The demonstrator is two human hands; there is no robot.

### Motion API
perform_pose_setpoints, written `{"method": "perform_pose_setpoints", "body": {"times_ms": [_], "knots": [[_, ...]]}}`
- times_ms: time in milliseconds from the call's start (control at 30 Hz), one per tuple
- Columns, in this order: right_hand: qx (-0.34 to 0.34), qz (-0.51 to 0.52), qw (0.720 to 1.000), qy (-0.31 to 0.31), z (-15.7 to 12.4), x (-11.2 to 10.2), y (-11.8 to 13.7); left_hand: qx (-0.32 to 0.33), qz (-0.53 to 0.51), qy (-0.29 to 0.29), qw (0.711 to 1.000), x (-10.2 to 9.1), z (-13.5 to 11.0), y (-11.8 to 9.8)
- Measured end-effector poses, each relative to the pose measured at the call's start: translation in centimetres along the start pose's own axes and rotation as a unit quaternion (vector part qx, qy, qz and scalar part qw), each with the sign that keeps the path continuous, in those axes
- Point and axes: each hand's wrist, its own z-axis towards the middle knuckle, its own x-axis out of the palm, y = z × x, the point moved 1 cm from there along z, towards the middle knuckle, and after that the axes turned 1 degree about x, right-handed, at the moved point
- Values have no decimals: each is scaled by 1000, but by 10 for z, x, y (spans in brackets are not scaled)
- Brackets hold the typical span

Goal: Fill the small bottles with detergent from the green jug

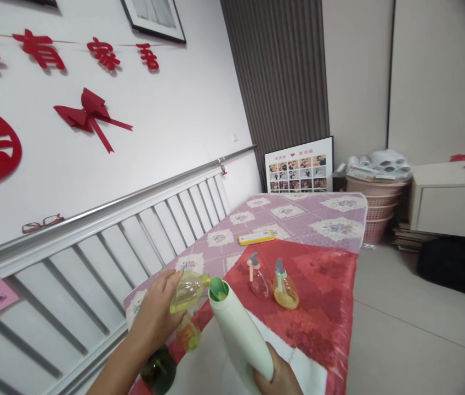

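My left hand [159, 299] is closed around a clear bottle [187, 291] with yellow liquid in it. The bottle lies tilted nearly on its side, its neck at the open mouth of a pale green bottle [238, 332]. My right hand [279, 374] grips that green bottle low down and holds it slanted; some liquid shows inside its mouth. On the red cloth [318, 307] stand a clear spray bottle [260, 284] and another spray bottle [287, 293] holding yellow liquid. Below my left hand are a yellow-tinted bottle [189, 333] and a dark green bottle [159, 370], both partly hidden.
A yellow flat case [256, 237] lies on the purple patterned tablecloth [253, 203]. The white radiator [146, 241] runs along the left, with glasses [43, 223] on its ledge. Stacked pink baskets [376, 208] and a white cabinet [454, 203] stand beyond the table.
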Motion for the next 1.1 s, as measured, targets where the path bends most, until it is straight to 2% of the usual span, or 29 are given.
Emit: {"method": "perform_pose_setpoints", "body": {"times_ms": [300,600,867,1100], "knots": [[-1,4,1000,15,-1,1,-5,14,18,12,1000,-1,4,2],[-1,-2,1000,29,3,5,-22,14,44,18,999,-6,4,-1],[12,-9,999,45,1,4,-22,22,63,25,997,-9,8,-3],[16,-4,999,30,0,3,-16,28,70,26,997,-11,8,-3]]}}
